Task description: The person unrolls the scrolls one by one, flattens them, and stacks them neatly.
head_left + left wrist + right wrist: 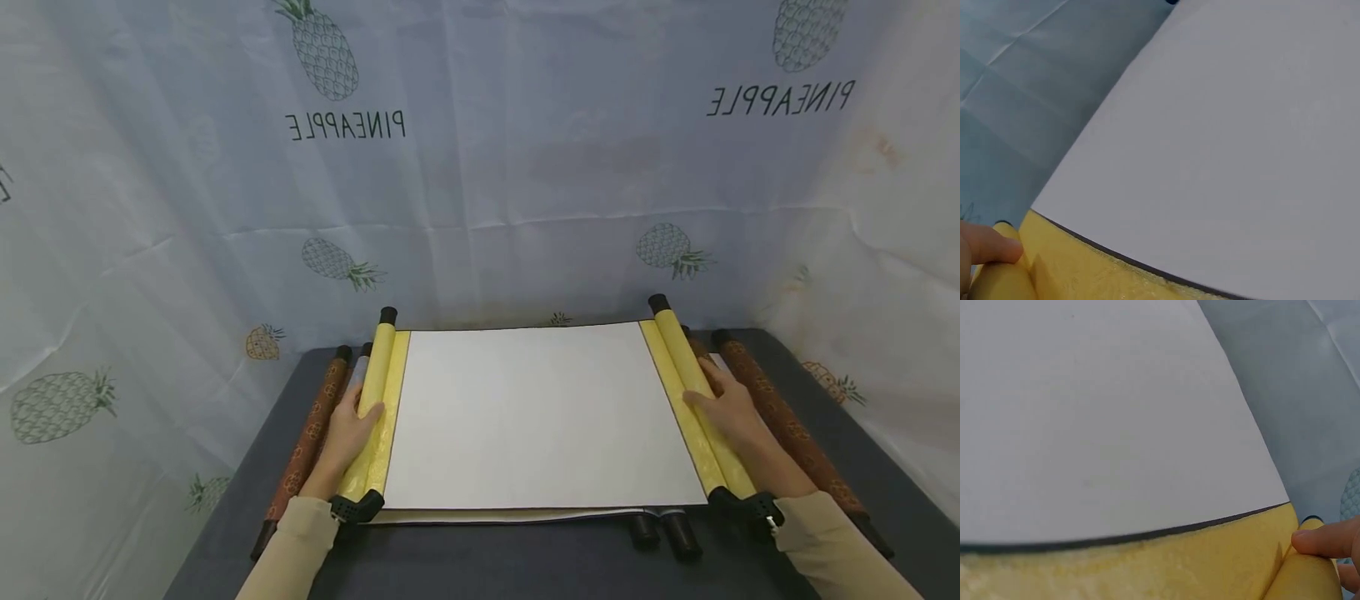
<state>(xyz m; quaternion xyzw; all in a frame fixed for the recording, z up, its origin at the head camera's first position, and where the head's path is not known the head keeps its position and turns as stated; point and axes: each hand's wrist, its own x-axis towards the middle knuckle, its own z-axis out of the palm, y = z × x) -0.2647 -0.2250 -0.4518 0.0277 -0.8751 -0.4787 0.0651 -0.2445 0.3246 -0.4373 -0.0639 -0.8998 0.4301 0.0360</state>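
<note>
A blank white scroll point(536, 417) with yellow brocade ends spreads between my two hands in the head view. My left hand point(351, 429) grips the yellow roller on its left side, the thumb over the front of the roll. On the other side my right hand point(729, 412) holds the right yellow roller point(682, 358) the same way. Both rollers have black end knobs and tilt inward at the top. The left wrist view shows the left thumb point(997, 245) on the yellow roll; in the right wrist view the right thumb point(1319, 540) presses the other roll.
Brown patterned rolled scrolls lie at the left point(311, 437) and right point(787, 417) of the dark table point(480, 558). Below the white sheet, black roller ends point(678, 533) stick out toward the front. A pale curtain point(510, 167) with pineapple prints hangs behind the table.
</note>
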